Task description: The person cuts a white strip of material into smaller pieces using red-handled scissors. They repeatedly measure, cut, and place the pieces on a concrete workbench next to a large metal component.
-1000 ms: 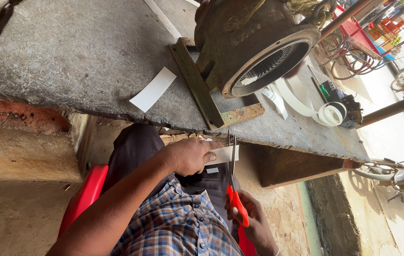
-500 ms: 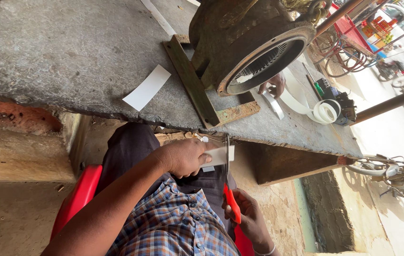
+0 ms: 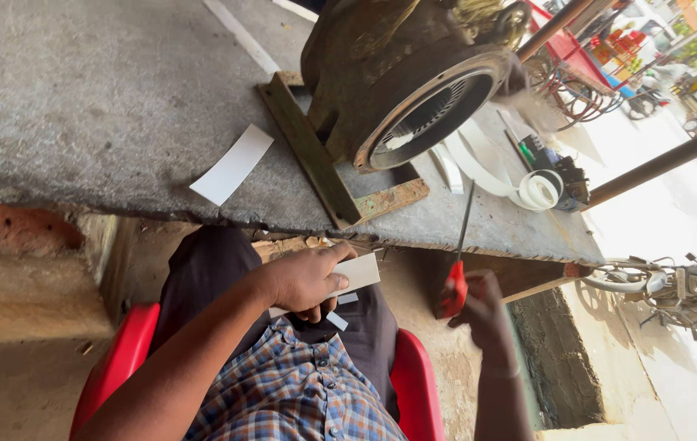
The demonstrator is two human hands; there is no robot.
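Note:
My left hand (image 3: 306, 280) pinches a white rectangular piece of paper (image 3: 357, 272) over my lap, just below the edge of the concrete slab (image 3: 103, 98). My right hand (image 3: 481, 312) is off to the right of it, closed on the red handle of a pair of scissors (image 3: 455, 286). The thin blades point up toward the slab, well apart from the paper. Two small white offcuts (image 3: 340, 314) lie on my dark trousers under the left hand.
On the slab, a white paper strip (image 3: 232, 163) lies left of a heavy rusty motor housing (image 3: 406, 90) on a metal frame. A white tape roll (image 3: 540, 189) and tools sit further right. I sit on a red chair (image 3: 120, 359). A motorbike (image 3: 683, 286) stands at the right.
My right hand has swung the scissors away from the paper, out to the right, with the blades now tipped upward. My left hand still holds the paper in about the same place.

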